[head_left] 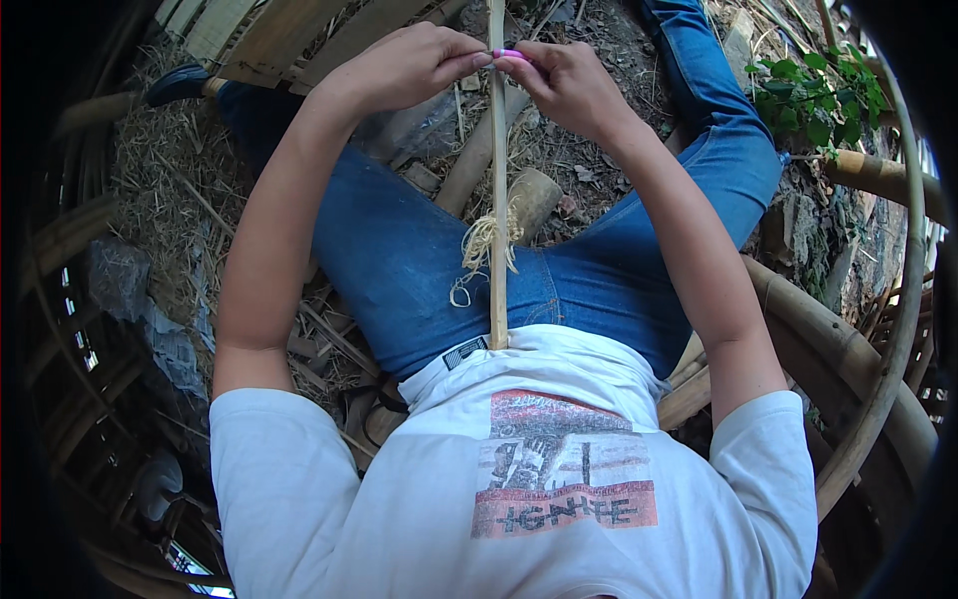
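Left grip [414, 64] is pinched closed, seemingly on one end of a pink tool [512, 54]; between the grips a pale strip [498, 190] is crossed; rightward, the tool is pinched by the right grip [576, 88]. Scraping seems underway; level pressure is called for next.

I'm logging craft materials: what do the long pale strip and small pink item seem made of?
The pale strip looks like bare bamboo or wood, matte: its tan surface seems unpainted. The pink item is probably smooth plastic: vivid colour, though partly hidden.
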Demonstrator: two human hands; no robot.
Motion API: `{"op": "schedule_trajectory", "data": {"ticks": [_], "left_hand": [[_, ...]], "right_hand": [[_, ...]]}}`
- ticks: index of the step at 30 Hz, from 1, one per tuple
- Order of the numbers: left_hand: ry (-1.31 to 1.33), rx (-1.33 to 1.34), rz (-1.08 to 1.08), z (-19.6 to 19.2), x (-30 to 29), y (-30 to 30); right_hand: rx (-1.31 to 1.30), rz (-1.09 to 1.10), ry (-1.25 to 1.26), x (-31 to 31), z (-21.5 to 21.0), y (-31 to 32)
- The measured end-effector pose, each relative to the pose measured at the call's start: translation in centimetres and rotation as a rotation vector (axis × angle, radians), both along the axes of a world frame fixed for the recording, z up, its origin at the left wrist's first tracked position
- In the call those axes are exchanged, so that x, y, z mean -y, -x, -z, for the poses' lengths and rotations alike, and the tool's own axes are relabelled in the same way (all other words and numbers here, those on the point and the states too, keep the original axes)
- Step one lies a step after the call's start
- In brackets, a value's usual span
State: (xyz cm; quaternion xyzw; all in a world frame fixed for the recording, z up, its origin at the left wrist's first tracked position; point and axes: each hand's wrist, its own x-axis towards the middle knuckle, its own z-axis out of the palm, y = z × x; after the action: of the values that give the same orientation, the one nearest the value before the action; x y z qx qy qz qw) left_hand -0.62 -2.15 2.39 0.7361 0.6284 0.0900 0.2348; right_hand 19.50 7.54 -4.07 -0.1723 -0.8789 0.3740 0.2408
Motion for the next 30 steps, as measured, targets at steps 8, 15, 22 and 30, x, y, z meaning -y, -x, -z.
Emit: {"op": "schedule_trajectory", "data": {"ticks": [8,15,22,30], "left_hand": [[0.054,0.084,-0.011,0.0,2.3,-1.6],[0.137,0.104,-0.053,-0.5,3.2,-2.5],[0.099,0.141,-0.047,-0.4,7.3,-4.8],[0.055,0.209,-0.031,0.2,8.6,-5.3]], "right_hand": [[0.035,0.009,0.077,2.4,-0.3,-1.6],[0.051,0.015,0.103,3.5,-0.9,-2.3],[0.079,-0.026,0.223,7.3,-0.7,-4.9],[0.097,-0.062,0.273,8.7,-0.7,-5.6]]}}
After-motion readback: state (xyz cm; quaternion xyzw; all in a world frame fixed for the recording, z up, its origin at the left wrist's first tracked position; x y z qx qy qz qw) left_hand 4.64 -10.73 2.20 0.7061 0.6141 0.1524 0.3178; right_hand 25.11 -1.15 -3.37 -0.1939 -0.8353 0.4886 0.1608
